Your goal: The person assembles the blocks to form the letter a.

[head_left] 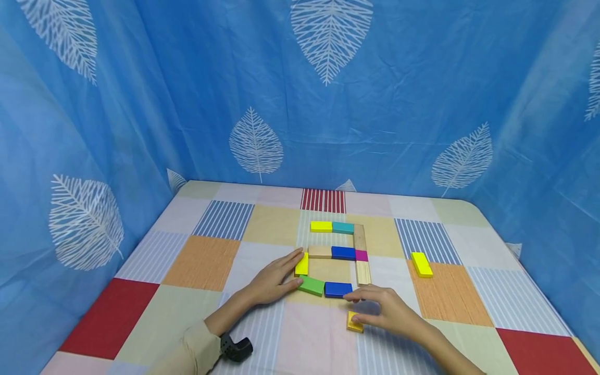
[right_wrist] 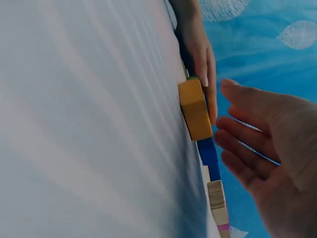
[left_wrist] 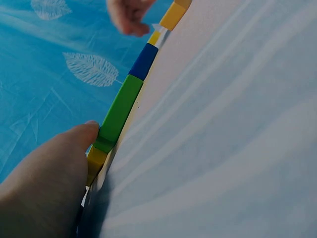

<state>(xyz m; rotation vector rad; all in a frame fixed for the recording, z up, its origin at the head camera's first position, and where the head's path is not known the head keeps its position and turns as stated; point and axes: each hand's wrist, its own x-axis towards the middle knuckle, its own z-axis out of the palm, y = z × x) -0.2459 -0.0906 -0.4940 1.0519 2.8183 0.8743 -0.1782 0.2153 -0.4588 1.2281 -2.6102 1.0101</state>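
Observation:
My left hand (head_left: 269, 281) rests on the cloth with fingers extended. Its fingertips lie along a yellow block (head_left: 302, 264), and the thumb touches the left end of a green block (head_left: 311, 285). To the right of the green one lies a blue block (head_left: 338, 290), with a small gap between them. Over its right end hover the fingers of my right hand (head_left: 386, 310), loosely bent and holding nothing. Below that hand's thumb sits a golden-yellow block (right_wrist: 195, 109); in the right wrist view the thumb is apart from it.
Farther back, blocks form connected rows: yellow (head_left: 321, 227), teal (head_left: 343, 228), plain wood (head_left: 359, 237), magenta (head_left: 361, 255), another blue (head_left: 344, 253). A separate yellow block (head_left: 422, 264) lies at the right. Blue leaf-print curtains (head_left: 300, 130) surround the patchwork tablecloth (head_left: 154, 323).

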